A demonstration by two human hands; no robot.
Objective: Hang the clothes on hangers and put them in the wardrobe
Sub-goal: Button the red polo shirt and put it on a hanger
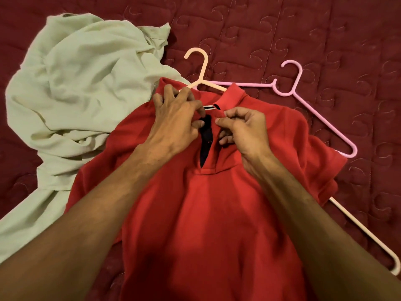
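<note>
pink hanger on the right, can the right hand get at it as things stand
Probably yes. The pink hanger lies bare on the bedspread just beyond the right hand, nothing covering its hook. But that hand's fingers are pinching the red polo shirt placket, so it must let go first.

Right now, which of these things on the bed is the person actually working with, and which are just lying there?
In use:
red polo shirt
peach hanger, its hook poking out at the collar
left hand and right hand, both pinching the shirt's neck opening

Lying about, waiting:
pale green garment, crumpled to the left
pink hanger, partly under the shirt
maroon quilt beneath it all
</note>
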